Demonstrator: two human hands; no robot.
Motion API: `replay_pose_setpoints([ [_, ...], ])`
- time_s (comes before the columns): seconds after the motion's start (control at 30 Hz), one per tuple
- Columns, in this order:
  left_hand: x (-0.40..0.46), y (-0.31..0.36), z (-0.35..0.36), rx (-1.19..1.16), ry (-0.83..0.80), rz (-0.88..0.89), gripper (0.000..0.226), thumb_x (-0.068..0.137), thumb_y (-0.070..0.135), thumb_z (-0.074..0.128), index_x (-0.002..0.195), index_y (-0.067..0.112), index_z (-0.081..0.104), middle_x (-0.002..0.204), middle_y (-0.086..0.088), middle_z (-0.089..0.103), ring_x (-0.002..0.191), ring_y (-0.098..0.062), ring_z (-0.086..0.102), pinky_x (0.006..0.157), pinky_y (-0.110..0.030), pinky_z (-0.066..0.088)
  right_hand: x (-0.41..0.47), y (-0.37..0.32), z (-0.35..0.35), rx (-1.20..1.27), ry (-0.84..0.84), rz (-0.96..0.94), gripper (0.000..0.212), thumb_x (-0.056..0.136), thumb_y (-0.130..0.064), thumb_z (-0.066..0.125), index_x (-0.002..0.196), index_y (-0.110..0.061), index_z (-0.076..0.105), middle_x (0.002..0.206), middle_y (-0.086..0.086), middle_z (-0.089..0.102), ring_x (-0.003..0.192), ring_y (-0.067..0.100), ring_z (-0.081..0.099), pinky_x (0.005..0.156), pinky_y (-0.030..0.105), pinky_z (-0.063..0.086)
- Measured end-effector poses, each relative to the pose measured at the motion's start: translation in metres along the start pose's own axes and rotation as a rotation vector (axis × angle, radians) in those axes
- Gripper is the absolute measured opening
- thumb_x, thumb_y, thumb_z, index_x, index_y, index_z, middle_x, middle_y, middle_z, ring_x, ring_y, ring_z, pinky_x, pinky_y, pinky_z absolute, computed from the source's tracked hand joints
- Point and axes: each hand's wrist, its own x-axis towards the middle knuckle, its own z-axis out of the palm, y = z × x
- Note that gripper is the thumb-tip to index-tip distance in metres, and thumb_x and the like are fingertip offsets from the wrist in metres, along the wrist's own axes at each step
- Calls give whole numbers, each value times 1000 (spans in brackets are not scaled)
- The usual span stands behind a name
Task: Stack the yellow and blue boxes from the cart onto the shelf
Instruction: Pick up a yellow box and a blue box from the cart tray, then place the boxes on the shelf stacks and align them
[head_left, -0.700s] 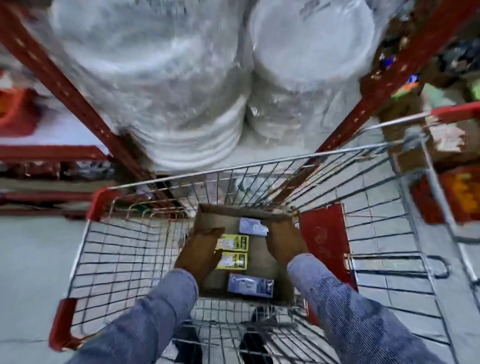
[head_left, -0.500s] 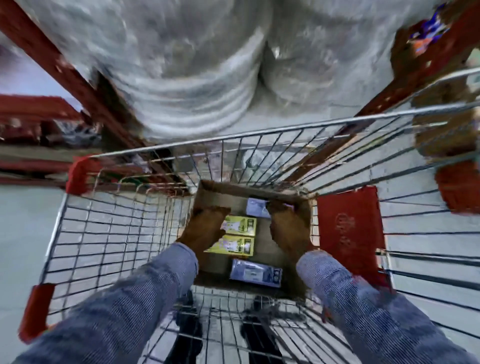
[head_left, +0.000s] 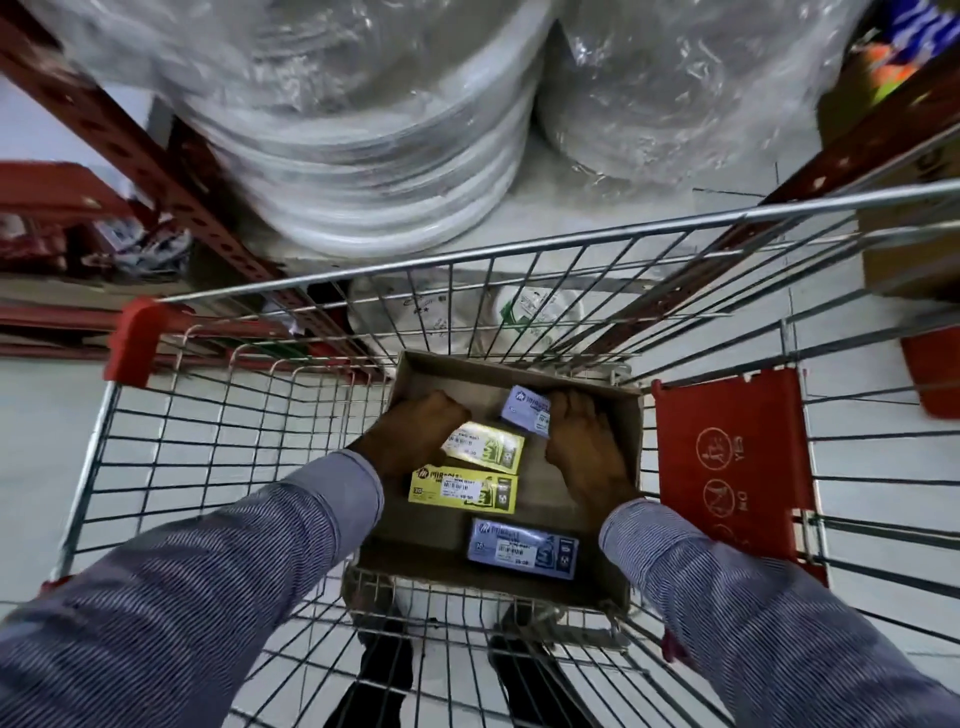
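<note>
**Cart stock: pick-up stage, four boxes in tray**

Item: wire cart holding a cardboard tray at its centre. Contents: two yellow boxes and two blue boxes, all lying flat. Left hand rests at 9 o'clock of the upper yellow box, fingers curled, touching its end; whether it grips, cannot tell. Right hand lies flat, fingers spread, beside the far blue box at 12 o'clock. Step judged: gathering boxes. Next: close on a box, lift clear. Clearance: tray walls close at 3 o'clock; shelf at 12 o'clock crowded with wrapped plates
</note>
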Motion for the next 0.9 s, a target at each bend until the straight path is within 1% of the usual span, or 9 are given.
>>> replay_pose_setpoints([
  [0.13, -41, 16, -42, 30, 104, 60, 55, 76, 22, 80, 126, 15, 57, 126, -10, 62, 115, -29, 57, 92, -40, 48, -16, -2, -34, 134, -20, 59, 77, 67, -7, 79, 131, -2, 37, 130, 22, 44, 119, 38, 42, 88, 45, 47],
  [0.2, -69, 24, -65, 44, 178, 90, 47, 73, 26, 83, 116, 18, 64, 116, -6, 69, 106, -27, 63, 82, -35, 50, -26, -3, -55, 160, -7, 47, 76, 65, -13, 82, 128, -2, 40, 129, 21, 45, 117, 38, 42, 89, 43, 47],
  [0.27, -99, 32, -90, 75, 230, 91, 39, 71, 33, 83, 104, 22, 67, 103, -1, 72, 94, -23, 68, 69, -26, 44, -39, -5, -79, 202, 17, 0, 74, 61, -19, 84, 122, -3, 45, 121, 20, 50, 110, 39, 46, 85, 41, 47],
  [0.33, -134, 40, -123, 107, 280, 83, 35, 68, 37, 82, 97, 26, 67, 94, 2, 74, 84, -20, 69, 62, -24, 42, -58, -12, -115, 248, 89, -86, 62, 56, -32, 81, 106, -8, 53, 104, 17, 55, 95, 36, 52, 70, 36, 44],
  [0.43, -194, 52, -176, 120, 357, 63, 45, 61, 36, 83, 103, 29, 67, 98, 6, 73, 86, -17, 67, 65, -27, 47, -95, -28, -188, 329, 231, -183, 49, 52, -51, 67, 81, -14, 55, 80, 8, 56, 73, 27, 53, 58, 33, 42],
  [0.53, -244, 57, -214, 163, 462, 58, 49, 60, 56, 78, 104, 38, 63, 92, 10, 74, 82, -13, 69, 60, -26, 42, -129, -39, -258, 331, 382, -271, 53, 49, -45, 77, 85, -10, 62, 81, 10, 64, 75, 29, 59, 60, 34, 46],
  [0.63, -302, 74, -266, 182, 610, 43, 60, 60, 70, 69, 113, 41, 63, 99, 14, 74, 86, -7, 68, 66, -26, 50, -168, -51, -348, 342, 502, -297, 58, 44, -44, 82, 89, -13, 64, 83, 5, 66, 75, 22, 60, 58, 28, 37],
  [0.77, -367, 104, -338, 287, 781, 49, 70, 53, 60, 68, 119, 39, 62, 103, 13, 74, 89, -8, 69, 71, -27, 52, -216, -66, -455, 310, 669, -327, 59, 40, -49, 77, 90, -23, 62, 86, -5, 61, 70, 12, 54, 53, 20, 34],
  [0.9, -426, 145, -401, 354, 933, 70, 61, 50, 48, 72, 109, 36, 66, 79, 14, 73, 67, -2, 64, 55, -22, 47, -266, -76, -543, 295, 852, -379, 54, 42, -48, 74, 90, -29, 60, 88, -10, 62, 74, 8, 55, 58, 17, 37],
])
